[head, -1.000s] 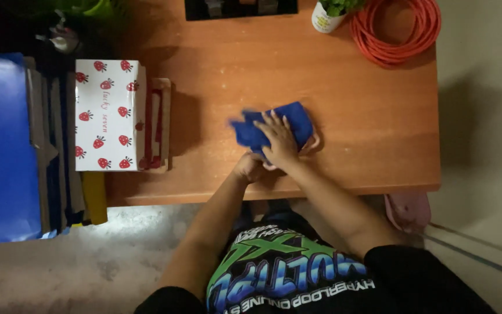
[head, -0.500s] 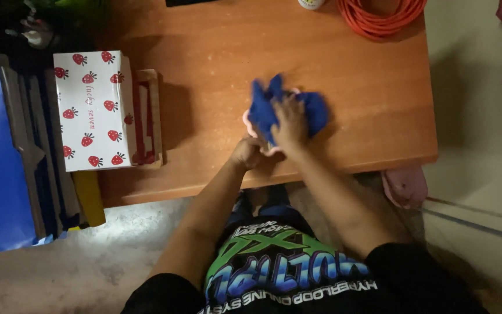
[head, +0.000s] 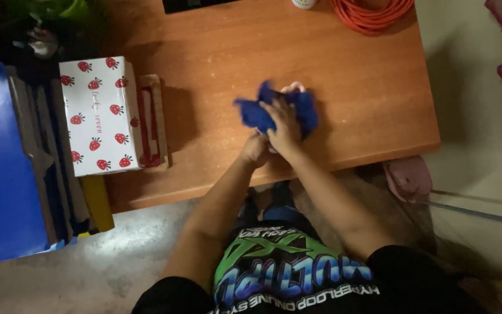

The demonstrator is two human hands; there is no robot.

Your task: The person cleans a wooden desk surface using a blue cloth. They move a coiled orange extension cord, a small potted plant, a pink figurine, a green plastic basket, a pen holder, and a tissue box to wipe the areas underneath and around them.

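The crumpled dark blue cloth (head: pixel 274 110) lies bunched on the orange-brown wooden table (head: pixel 367 99), towards its near edge and about midway from left to right. The right hand (head: pixel 284 125) rests on top of it, fingers spread over the folds and pressing down; the left hand (head: pixel 255 150) sits just nearer, at the cloth's near-left edge, curled shut, though whether its grip actually pinches the fabric cannot be told. A bit of pale pink (some other piece, too hidden to name) peeks out at the far side of the cloth.

Compared with half a second ago, the cloth is more gathered up, with a tuft now raised at its far-left corner, and the hands are in much the same spot.

The bundle has no clear point; its longer spread runs left to right.

At the table's left end stands a white strawberry-print box (head: pixel 100 116), and at the far right a coiled orange cable (head: pixel 373 14).
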